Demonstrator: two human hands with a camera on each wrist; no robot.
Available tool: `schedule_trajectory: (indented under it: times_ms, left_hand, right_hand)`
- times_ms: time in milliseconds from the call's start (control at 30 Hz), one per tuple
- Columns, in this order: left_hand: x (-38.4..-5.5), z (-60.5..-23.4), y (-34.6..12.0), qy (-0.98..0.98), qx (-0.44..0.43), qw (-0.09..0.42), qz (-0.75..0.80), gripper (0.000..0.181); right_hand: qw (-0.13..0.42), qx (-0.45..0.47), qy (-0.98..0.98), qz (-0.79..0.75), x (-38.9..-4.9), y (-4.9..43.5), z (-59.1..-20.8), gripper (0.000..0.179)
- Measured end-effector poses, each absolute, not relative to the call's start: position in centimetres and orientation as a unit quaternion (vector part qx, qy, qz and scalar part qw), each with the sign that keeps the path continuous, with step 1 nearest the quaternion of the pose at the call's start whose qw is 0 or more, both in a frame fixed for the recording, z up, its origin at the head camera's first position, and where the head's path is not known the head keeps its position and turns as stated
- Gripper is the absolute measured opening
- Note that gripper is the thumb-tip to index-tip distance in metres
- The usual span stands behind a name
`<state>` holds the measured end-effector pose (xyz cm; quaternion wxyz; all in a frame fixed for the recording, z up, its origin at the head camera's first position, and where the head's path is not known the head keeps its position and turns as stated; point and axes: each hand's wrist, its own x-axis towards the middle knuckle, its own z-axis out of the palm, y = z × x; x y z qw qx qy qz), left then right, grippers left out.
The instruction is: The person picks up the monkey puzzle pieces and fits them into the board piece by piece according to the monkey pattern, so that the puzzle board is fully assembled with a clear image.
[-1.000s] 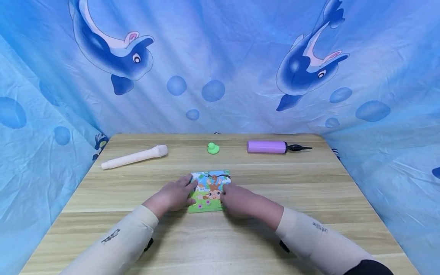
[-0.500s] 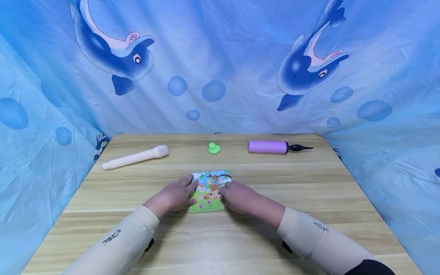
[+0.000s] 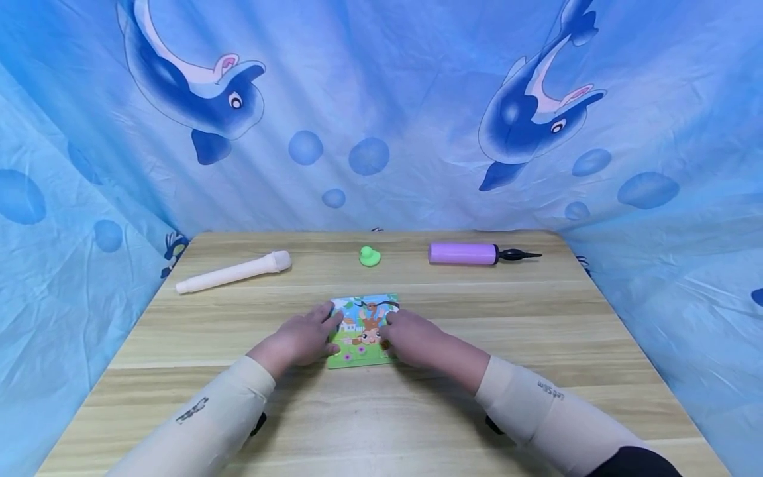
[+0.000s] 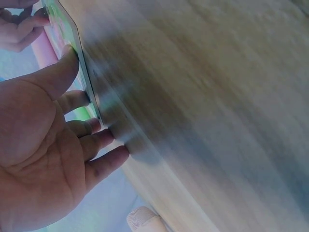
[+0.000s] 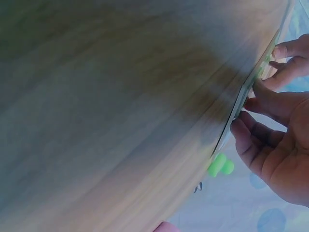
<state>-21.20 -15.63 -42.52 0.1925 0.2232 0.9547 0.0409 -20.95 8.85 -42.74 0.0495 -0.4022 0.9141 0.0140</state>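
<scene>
A flat picture puzzle [image 3: 360, 358], showing an upside-down monkey over green grass, lies on the wooden table. My left hand [image 3: 301, 339] rests along the puzzle's left side with its fingers spread. In the left wrist view, the thumb [image 4: 69, 55] lies at the puzzle's edge, while other fingertips reach down to the tabletop. My right hand [image 3: 414, 339] is at the puzzle's right side, fingers bent and thumb [image 5: 263, 92] close to the index fingertip. I cannot tell whether a piece is pinched there, as the hand covers that part.
Along the back of the table [image 3: 357, 424] lie a white toy microphone [image 3: 232, 273], a small green duck [image 3: 369, 257] and a purple hand pump [image 3: 461, 254] with a black nozzle. A blue dolphin-print curtain [image 3: 381, 99] surrounds the table's back and sides.
My right fingers shift slightly over the puzzle's right side. The left hand and the puzzle stay nearly still.
</scene>
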Motion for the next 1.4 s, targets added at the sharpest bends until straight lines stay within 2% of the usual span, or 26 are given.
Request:
schedule_trajectory:
  times_ms: [200, 400, 567, 733, 867, 967, 1067, 1400]
  left_hand:
    - [-21.2, -42.5, -15.6, 0.954, 0.223, 0.194, 0.04, 0.072]
    - [-21.2, -42.3, -15.6, 0.952, 0.228, 0.199, 0.043, 0.072]
    - [-21.3, -41.9, -15.4, 0.952, 0.225, 0.201, 0.052, 0.07]
    - [-21.1, -42.1, -15.0, 0.955, 0.25, 0.155, 0.029, 0.07]
    - [-20.6, -42.4, -14.2, 0.938, 0.327, 0.115, 0.024, 0.068]
    - [-20.2, -42.3, -13.4, 0.915, 0.377, 0.134, 0.049, 0.062]
    - [-19.9, -42.2, -12.9, 0.906, 0.388, 0.161, 0.059, 0.056]
    - [-20.0, -42.4, -12.9, 0.906, 0.384, 0.167, 0.062, 0.05]
  right_hand:
    - [0.03, -0.427, 0.903, 0.042, -20.9, 8.9, -42.6, 0.012]
    - [0.056, -0.408, 0.911, 0.009, -20.9, 9.4, -42.6, 0.011]
    - [0.056, -0.393, 0.918, -0.007, -21.1, 9.7, -43.0, 0.015]
    - [0.048, -0.394, 0.917, -0.021, -21.0, 10.0, -43.1, 0.021]
    - [0.043, -0.396, 0.917, -0.034, -21.0, 10.2, -43.2, 0.022]
    - [0.041, -0.395, 0.917, -0.037, -21.1, 10.3, -43.2, 0.02]
    - [0.04, -0.393, 0.918, -0.037, -21.1, 10.4, -43.3, 0.017]
    - [0.03, -0.411, 0.911, -0.021, -21.1, 10.3, -43.4, 0.014]
